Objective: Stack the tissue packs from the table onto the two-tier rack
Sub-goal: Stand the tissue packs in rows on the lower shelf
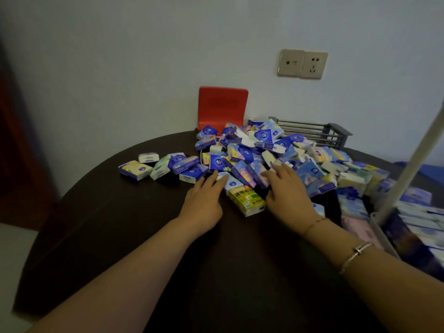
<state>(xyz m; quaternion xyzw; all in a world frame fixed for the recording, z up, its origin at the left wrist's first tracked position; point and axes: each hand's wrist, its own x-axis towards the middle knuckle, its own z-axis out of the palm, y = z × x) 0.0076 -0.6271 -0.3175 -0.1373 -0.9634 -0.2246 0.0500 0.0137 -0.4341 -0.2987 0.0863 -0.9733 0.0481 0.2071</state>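
Across the dark round worktop point(120, 236) a big heap of tissue packs point(276, 152) lay piled toward the far side, spilling right, with a few loose packs point(158, 165) strewn apart to its left. At the right edge stood what I took for the two-tier rack point(384, 227), a clear tray with a pale post rising from it and rows of packs already lined up inside; blur kept me from seeing its tiers. Behind the heap a grey metal rack point(319, 132) lay against the wall, beside a red holder point(222, 108).

My right hand point(288, 191) rested on the near slope of the heap, fingers spread and fairly straight, gripping nothing. My left hand point(204, 198) lay flat at the heap's near edge, fingers stretched forward, their tips touching a pale pack point(231, 184), also holding nothing. Between my hands a yellow pack point(246, 200) sat at the front of the pile, just beside both.

I judged the step to be picking: gathering packs from the heap's near edge, with most of the task left. The next move called for closing fingers round a pack or two, lifting them free without toppling the slope, and carrying them right to the rack.
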